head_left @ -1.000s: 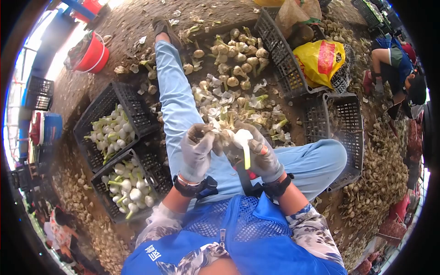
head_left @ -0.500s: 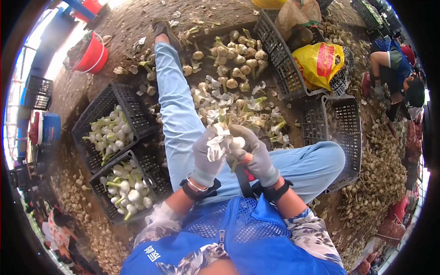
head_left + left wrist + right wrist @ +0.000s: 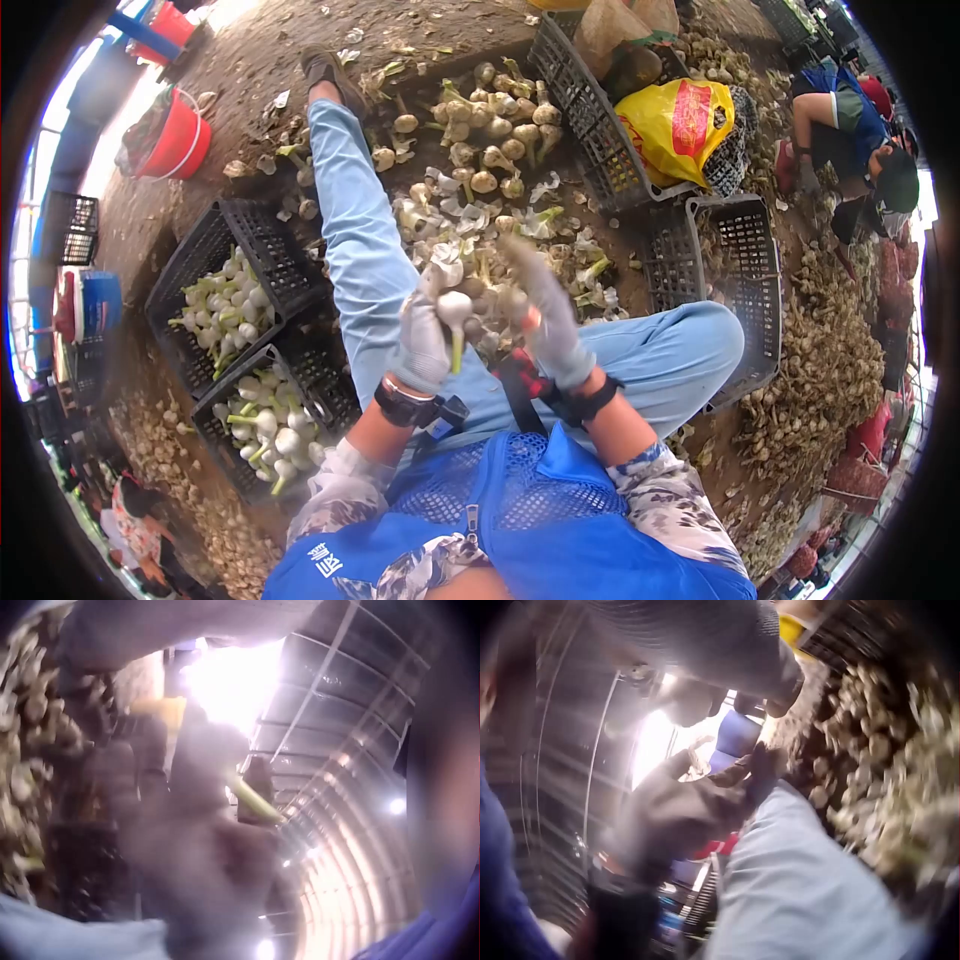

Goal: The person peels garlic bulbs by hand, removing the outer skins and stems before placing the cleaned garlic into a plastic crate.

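In the head view my gloved left hand (image 3: 424, 345) holds a peeled white garlic bulb (image 3: 454, 308) by its side, green stem pointing down toward me. A loose scrap of papery skin (image 3: 446, 265) shows just above that hand. My gloved right hand (image 3: 552, 325) is a short way to the right, blurred, its fingers stretched forward and nothing gripped in them. An orange-red patch marks its thumb side. The green stem (image 3: 255, 799) also shows beside the blurred hand in the left wrist view. Unpeeled garlic bulbs (image 3: 500, 125) and shed skins (image 3: 470, 215) lie ahead between my legs.
Two black crates (image 3: 215, 225) with peeled garlic stand to my left. On the right are another black crate (image 3: 770, 290) and one bearing a yellow bag (image 3: 680, 130). A red bucket (image 3: 175, 140) stands far left. Garlic heaps (image 3: 810, 370) cover the right side, where another person (image 3: 860, 140) sits.
The hands were together at the bulb, pulling at its skin; now they are apart. The right hand has come off the bulb and straightened, and the left hand keeps it. The view has shifted slightly.
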`<action>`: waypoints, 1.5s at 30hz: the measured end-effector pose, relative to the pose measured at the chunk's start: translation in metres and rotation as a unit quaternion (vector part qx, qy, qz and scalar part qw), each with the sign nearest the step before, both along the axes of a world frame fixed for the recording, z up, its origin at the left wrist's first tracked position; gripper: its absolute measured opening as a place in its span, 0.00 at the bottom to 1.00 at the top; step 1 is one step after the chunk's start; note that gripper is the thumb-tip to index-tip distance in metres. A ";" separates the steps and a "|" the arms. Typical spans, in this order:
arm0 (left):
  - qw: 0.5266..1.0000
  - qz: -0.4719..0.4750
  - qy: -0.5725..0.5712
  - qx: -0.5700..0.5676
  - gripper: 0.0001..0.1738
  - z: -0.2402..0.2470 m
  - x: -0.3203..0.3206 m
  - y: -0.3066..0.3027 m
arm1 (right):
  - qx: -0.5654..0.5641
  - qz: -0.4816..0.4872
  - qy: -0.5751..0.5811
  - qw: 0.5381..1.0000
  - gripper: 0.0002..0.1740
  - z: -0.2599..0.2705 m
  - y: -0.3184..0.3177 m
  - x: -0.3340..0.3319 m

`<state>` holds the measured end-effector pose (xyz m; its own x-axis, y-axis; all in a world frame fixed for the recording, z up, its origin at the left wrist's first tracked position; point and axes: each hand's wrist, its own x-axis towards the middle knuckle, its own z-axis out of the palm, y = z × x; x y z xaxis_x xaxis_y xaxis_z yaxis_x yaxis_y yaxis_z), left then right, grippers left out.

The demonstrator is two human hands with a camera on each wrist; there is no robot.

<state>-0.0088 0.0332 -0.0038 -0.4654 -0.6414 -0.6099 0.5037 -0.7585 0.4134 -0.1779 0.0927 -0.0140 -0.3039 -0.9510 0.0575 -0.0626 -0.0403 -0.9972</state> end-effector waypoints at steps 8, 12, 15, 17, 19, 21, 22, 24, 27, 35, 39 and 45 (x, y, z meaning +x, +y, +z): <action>0.787 0.306 -0.442 -0.302 0.28 0.035 0.119 -0.099 | 0.478 -0.043 0.379 0.791 0.27 -0.189 -0.041 -0.133; 0.500 0.419 -0.683 -0.330 0.22 0.045 0.241 -0.128 | 0.513 0.138 0.461 0.711 0.33 -0.217 -0.041 -0.128; 0.545 0.429 -0.634 -0.343 0.23 0.061 0.240 -0.118 | 0.531 0.169 0.465 0.687 0.35 -0.221 -0.052 -0.128; 0.588 0.341 -0.675 -0.286 0.22 0.067 0.200 -0.100 | 0.578 0.121 0.441 0.676 0.36 -0.209 -0.057 -0.128; 0.676 0.264 -0.616 -0.305 0.18 0.040 0.167 -0.087 | 0.529 -0.087 0.353 0.767 0.32 -0.220 -0.047 -0.133; 0.740 0.100 -0.551 -0.373 0.22 0.039 0.091 -0.078 | 0.440 -0.276 0.159 0.839 0.28 -0.257 -0.038 -0.152; 0.787 0.061 -0.449 -0.419 0.29 0.013 0.071 -0.074 | 0.378 -0.363 -0.321 0.789 0.21 -0.229 -0.045 -0.143; 0.780 -0.051 -0.382 -0.492 0.40 -0.011 0.023 -0.056 | 0.228 -0.169 -0.512 0.811 0.15 -0.197 -0.044 -0.113; 0.646 -0.159 -0.446 -0.598 0.49 -0.036 -0.013 -0.036 | 0.162 -0.026 -0.531 0.832 0.25 -0.088 -0.036 -0.041; 0.855 -0.115 -0.240 -0.444 0.47 -0.012 -0.007 -0.006 | 0.107 0.077 -0.078 0.988 0.26 -0.019 0.001 0.004; 0.726 -0.133 -0.359 -0.572 0.44 0.016 -0.002 -0.002 | 0.154 0.026 -0.189 0.969 0.16 0.012 -0.006 0.017; 0.787 -0.151 -0.302 -0.516 0.45 0.021 0.003 0.006 | 0.175 0.075 -0.117 0.975 0.14 0.018 0.004 0.006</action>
